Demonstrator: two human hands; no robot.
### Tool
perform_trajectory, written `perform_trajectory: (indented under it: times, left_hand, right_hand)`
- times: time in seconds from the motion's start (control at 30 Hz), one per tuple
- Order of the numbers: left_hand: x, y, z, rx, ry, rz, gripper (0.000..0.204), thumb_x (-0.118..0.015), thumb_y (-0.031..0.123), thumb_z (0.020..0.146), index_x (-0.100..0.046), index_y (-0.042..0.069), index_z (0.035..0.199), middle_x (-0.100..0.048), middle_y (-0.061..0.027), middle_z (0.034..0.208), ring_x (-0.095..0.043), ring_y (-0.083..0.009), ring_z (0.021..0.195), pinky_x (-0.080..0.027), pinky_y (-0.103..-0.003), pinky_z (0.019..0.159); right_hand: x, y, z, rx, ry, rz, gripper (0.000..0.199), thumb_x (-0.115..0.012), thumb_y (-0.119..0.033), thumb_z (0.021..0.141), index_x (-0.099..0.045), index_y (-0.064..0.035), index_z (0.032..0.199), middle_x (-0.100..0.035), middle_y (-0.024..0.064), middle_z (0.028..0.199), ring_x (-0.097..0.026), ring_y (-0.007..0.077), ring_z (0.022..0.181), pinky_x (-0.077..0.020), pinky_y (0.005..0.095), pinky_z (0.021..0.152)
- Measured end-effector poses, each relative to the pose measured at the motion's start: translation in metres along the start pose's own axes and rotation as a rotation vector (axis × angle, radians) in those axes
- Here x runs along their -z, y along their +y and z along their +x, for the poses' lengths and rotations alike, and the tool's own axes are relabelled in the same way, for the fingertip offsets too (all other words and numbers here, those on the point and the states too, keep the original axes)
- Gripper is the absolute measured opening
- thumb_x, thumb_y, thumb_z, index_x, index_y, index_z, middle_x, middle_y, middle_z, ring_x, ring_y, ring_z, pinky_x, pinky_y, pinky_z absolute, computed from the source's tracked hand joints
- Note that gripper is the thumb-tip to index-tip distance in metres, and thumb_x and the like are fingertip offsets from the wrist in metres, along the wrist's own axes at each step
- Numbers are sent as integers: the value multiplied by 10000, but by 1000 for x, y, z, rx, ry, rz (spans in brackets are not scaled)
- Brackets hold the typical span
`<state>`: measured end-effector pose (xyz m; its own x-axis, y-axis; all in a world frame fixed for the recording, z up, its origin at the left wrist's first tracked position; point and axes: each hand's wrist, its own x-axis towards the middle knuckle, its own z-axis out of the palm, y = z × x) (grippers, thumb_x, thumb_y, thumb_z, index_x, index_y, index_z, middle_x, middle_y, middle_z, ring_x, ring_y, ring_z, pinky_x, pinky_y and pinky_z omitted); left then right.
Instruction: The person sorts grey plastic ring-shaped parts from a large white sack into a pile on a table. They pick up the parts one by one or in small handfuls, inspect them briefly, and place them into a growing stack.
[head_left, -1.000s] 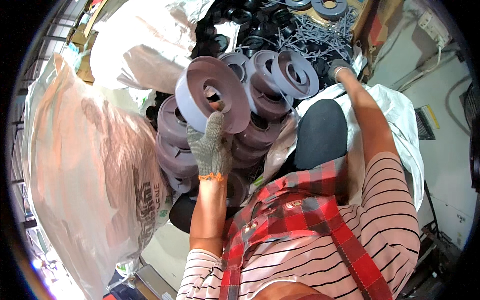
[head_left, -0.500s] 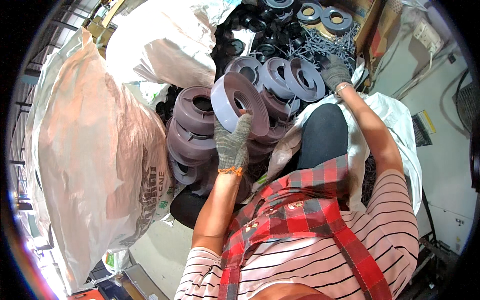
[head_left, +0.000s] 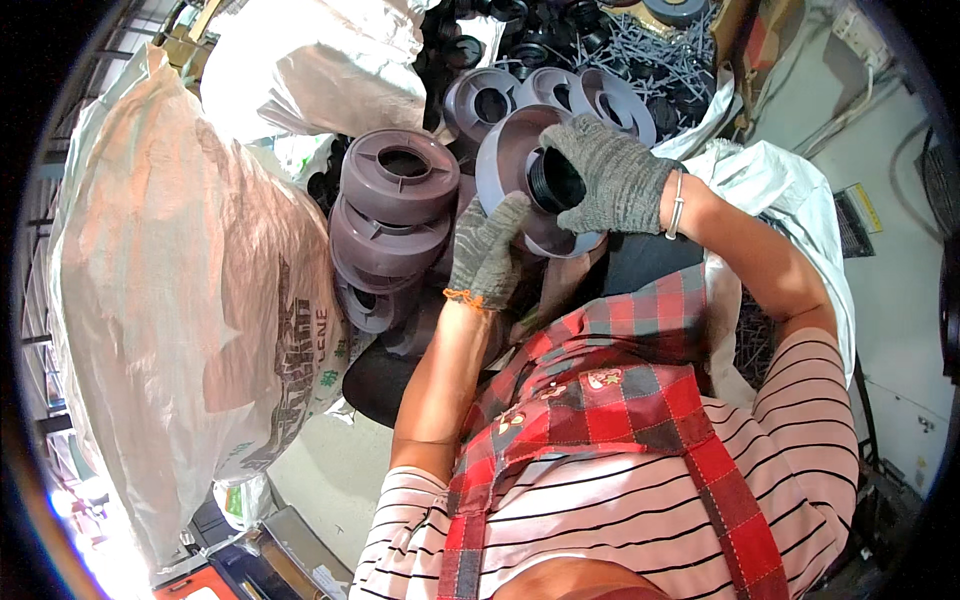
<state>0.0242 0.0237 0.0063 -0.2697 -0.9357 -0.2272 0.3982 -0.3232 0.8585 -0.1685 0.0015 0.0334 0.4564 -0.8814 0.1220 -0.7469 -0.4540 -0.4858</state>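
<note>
A pale wall panel [head_left: 900, 310] fills the right of the frame, with a white socket [head_left: 858, 38] at upper right. Near the centre you hold one grey flanged ring [head_left: 510, 145], tilted, and one black threaded ring [head_left: 545, 185] at its central opening; whether the two are joined cannot be told.

Your gloved left hand [head_left: 487, 240] is clamped on the lower rim of the grey ring, thumb in front, the other fingers mostly hidden. Your gloved right hand [head_left: 615, 175] has its fingers curled and closed round the black ring, covering much of it.

Left of centre you have three stacked grey rings [head_left: 395, 205]; three paler rings [head_left: 462, 105] lie just beyond your hands at upper centre, and one more, the edge ring [head_left: 675, 12], is cut by the top of the frame. Others may be hidden behind your left hand and forearm. The black parts [head_left: 530, 55] at the top overlap too much to count, as do the thin grey sticks [head_left: 665, 50] beside them.

A tall white sack [head_left: 180, 300] crowds the left side, its contents hidden. A second sack [head_left: 310, 70] slumps at upper left. Right of your apron [head_left: 600, 410], an open white sack [head_left: 805, 210] shows thin dark pieces [head_left: 755, 345] inside. Brown cardboard [head_left: 765, 40] stands beside the sticks at upper right.
</note>
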Motion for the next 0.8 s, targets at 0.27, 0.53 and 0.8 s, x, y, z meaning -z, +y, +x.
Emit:
perform_trajectory:
  times: [0.27, 0.53, 0.8]
  left_hand:
    - [1, 17, 0, 290, -53, -61, 289, -607, 113, 819, -547, 2, 1079, -598, -89, 959, -586, -177, 837, -497, -310, 738]
    - [6, -3, 8, 245, -34, -51, 276, -612, 109, 813, -551, 8, 1062, -605, -82, 939, -591, -173, 817, -506, -298, 708]
    - [-15, -13, 15, -41, -64, 207, 391, -658, 105, 785, -504, 3, 1130, -598, -76, 993, -592, -163, 844, -507, -304, 721]
  right_hand:
    - [-16, 20, -12, 593, 109, -364, 480, -565, -156, 687, -495, -30, 1145, -476, 181, 1142, -452, 349, 1059, -351, 438, 948]
    - [-41, 36, -11, 459, 233, -189, 645, -697, -287, 603, -465, -40, 1152, -475, 162, 1111, -448, 323, 1047, -330, 433, 954]
    - [-45, 29, -4, -141, 428, 236, 615, -719, -372, 677, -503, 31, 1089, -536, 199, 1012, -549, 316, 928, -448, 375, 839]
